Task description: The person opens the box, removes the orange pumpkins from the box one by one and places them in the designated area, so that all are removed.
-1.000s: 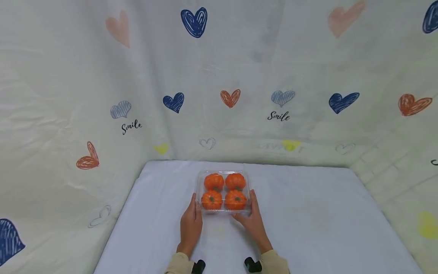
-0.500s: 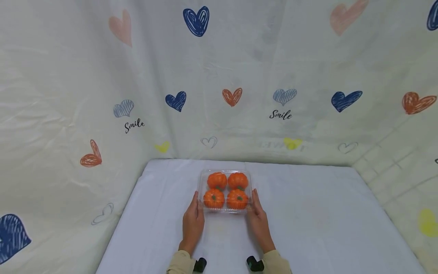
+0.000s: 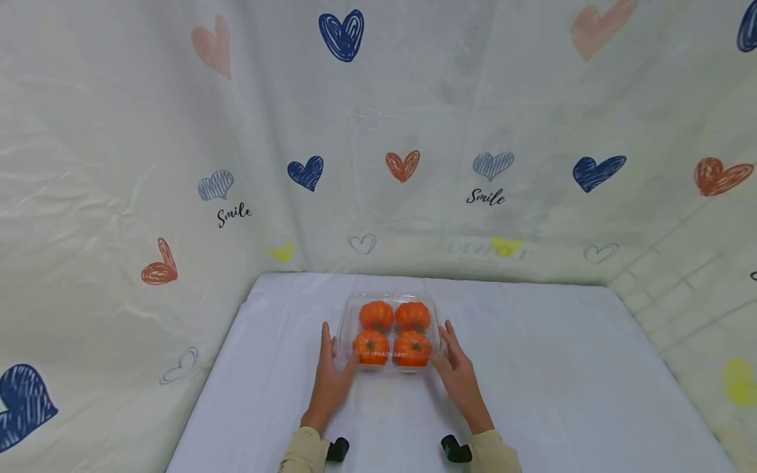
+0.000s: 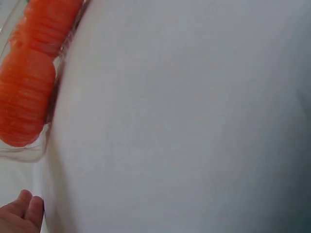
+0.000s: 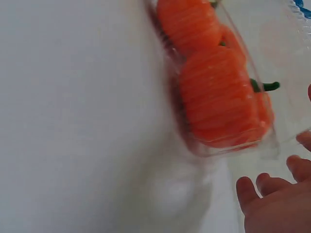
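A clear plastic clamshell box [image 3: 349, 315] sits at the middle of the white-covered table, holding several small orange pumpkins [image 3: 376, 315] with green stems in two rows. My left hand [image 3: 328, 384] is at the box's front left corner, fingers extended along the side and thumb near the front edge. At the front right corner my right hand [image 3: 463, 384] has its fingers spread. In the left wrist view, fingertips [image 4: 34, 208] show apart from the box's corner. The right wrist view has the fingers [image 5: 248, 191] loosely spread below the plastic, a gap between them.
The white tablecloth [image 3: 550, 368] extends on both sides of the box. Behind and beside the table hangs a pale curtain [image 3: 426, 98] printed with hearts and "Smile". Black wrist cameras [image 3: 457, 449] are worn at the sleeve cuffs [image 3: 304, 450].
Both hands have loosened from the box's sides, and the wrists have moved apart. The fingers are more spread. The box sits slightly lower in the head view.
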`<state>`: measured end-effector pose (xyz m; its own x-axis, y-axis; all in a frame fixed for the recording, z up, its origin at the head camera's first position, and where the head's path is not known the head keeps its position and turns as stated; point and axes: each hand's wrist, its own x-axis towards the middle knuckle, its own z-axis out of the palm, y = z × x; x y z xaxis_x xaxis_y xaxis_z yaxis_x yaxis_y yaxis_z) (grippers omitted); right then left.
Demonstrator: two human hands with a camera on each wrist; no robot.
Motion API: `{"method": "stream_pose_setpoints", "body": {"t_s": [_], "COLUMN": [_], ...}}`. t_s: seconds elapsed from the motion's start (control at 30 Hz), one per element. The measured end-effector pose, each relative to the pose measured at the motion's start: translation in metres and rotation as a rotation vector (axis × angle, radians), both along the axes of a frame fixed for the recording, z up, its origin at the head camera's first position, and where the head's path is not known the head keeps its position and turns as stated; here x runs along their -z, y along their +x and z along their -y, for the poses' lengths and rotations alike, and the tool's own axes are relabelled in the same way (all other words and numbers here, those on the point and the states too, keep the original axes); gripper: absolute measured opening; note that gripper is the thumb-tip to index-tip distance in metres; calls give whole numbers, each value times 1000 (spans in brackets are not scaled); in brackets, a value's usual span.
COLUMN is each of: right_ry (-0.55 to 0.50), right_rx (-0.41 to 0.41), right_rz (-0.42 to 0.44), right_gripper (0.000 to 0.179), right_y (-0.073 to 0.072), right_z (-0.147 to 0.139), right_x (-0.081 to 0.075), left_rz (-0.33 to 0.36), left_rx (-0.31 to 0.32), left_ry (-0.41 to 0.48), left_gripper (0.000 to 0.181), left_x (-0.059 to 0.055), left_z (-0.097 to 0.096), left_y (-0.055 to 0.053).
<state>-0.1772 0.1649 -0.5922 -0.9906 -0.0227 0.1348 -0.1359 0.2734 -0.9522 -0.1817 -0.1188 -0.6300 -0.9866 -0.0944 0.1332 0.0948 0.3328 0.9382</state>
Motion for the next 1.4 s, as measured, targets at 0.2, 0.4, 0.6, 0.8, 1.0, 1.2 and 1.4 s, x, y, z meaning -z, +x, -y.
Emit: {"method": "stream_pose_setpoints", "body": {"t_s": [0.2,0.4,0.6,0.8,1.0,1.2,1.4], "right_ry": [22,10,-84,-246,-333,-426,-509], "right_rx": [-8,-59,-192,-244,-257,-220,-172], "right_rz": [-34,-32,0,173,320,421,462], "right_gripper": [57,57,71,87,103,106,105], "right_y": [-14,-44,-89,-130,-148,-153,-152], "right_z": [0,-9,-19,-22,-25,-22,-19], "right_x": [-38,-67,-91,-99,-86,-67,-47], "left_rz": [28,55,104,122,121,115,108], "left_rx": [138,198,221,232,234,240,240], "left_ry": [-214,-246,-230,-230,-226,-210,-211], "left_gripper": [122,125,127,128,128,128,128], "left_x": [-11,-14,-14,-12,-12,-13,-13], "left_z": [8,11,11,11,11,12,13], "left_y": [-8,-7,-2,-1,1,2,3]}}
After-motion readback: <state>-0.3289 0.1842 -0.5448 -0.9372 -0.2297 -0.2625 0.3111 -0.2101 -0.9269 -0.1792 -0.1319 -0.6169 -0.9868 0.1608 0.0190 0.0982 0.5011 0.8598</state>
